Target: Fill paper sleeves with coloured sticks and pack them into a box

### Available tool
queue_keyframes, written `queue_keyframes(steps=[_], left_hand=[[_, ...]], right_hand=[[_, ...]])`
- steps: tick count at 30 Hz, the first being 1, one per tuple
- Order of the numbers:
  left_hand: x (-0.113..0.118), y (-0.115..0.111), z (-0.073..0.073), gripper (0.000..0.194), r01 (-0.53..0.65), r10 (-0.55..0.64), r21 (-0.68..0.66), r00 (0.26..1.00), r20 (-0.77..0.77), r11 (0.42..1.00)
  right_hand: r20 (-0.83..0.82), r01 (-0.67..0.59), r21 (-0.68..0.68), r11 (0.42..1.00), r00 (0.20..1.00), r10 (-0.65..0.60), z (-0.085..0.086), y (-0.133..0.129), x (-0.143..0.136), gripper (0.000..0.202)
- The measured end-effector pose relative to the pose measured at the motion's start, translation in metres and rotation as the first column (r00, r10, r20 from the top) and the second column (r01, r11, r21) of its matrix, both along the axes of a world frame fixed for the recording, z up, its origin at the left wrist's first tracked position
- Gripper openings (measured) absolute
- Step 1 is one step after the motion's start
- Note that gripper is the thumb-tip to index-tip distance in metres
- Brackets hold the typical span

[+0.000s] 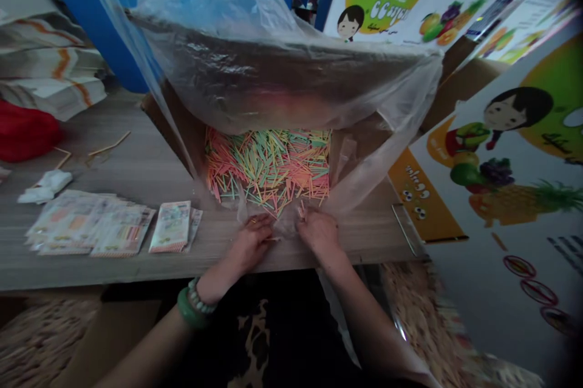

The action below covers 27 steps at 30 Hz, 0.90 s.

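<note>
Many thin pink, green and yellow candy sticks (273, 163) lie heaped in a cardboard box lined with a clear plastic bag (291, 66). My left hand (251, 243) rests at the front edge of the heap, fingers curled together over the table and the plastic. A small stick lies by its fingertips, but what they grip is hidden. Close beside it, my right hand (319, 231) has its fingers bent and pressed together at the liner's front edge, with a few pinkish sticks showing at the fingertips. A beaded bracelet and a green bangle circle my left wrist.
Left on the table (173, 272) lie flat printed packets (86, 224) and a smaller stack of packets (170, 227). Beyond them are crumpled white tissue (45, 186), a red cloth-like item (27, 133) and bundled sheets (50, 66). Printed cartons (501, 206) stand close on the right.
</note>
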State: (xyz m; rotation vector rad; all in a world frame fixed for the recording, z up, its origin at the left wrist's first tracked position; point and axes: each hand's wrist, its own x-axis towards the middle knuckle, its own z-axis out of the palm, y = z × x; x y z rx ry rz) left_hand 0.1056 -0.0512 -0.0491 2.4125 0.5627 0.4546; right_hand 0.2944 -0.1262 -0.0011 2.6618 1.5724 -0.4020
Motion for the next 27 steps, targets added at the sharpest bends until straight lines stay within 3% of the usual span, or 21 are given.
queue_keyframes(steps=[3, 8, 11, 15, 20, 27], left_hand=[[-0.007, 0.001, -0.010, 0.014, 0.000, 0.003, -0.029, 0.996, 0.094, 1.000], [-0.009, -0.001, -0.017, 0.016, -0.044, 0.057, -0.075, 0.983, 0.175, 0.996], [-0.008, -0.001, -0.018, 0.017, -0.039, 0.053, -0.088, 0.984, 0.167, 0.995], [-0.008, -0.002, -0.019, 0.016, -0.039, 0.055, -0.102, 0.985, 0.162, 0.994], [-0.007, -0.003, -0.019, 0.013, -0.027, 0.044, -0.113, 0.988, 0.150, 0.993], [-0.007, -0.004, -0.021, 0.007, -0.047, 0.058, -0.074, 0.988, 0.142, 0.996]], right_hand=[[-0.006, -0.062, 0.095, 0.994, 0.998, 0.063, 0.003, 0.016, -0.010, 0.032], [0.070, -0.352, 0.235, 0.906, 0.936, 0.346, 0.003, 0.055, -0.025, 0.031], [0.103, -0.410, 0.171, 0.896, 0.912, 0.398, -0.001, 0.063, -0.027, 0.041], [0.167, -0.471, 0.043, 0.881, 0.873, 0.459, -0.004, 0.063, -0.027, 0.029], [0.258, -0.533, -0.096, 0.841, 0.802, 0.538, 0.003, 0.076, -0.034, 0.034], [0.091, -0.492, -0.164, 0.855, 0.855, 0.510, 0.019, 0.093, -0.025, 0.031]])
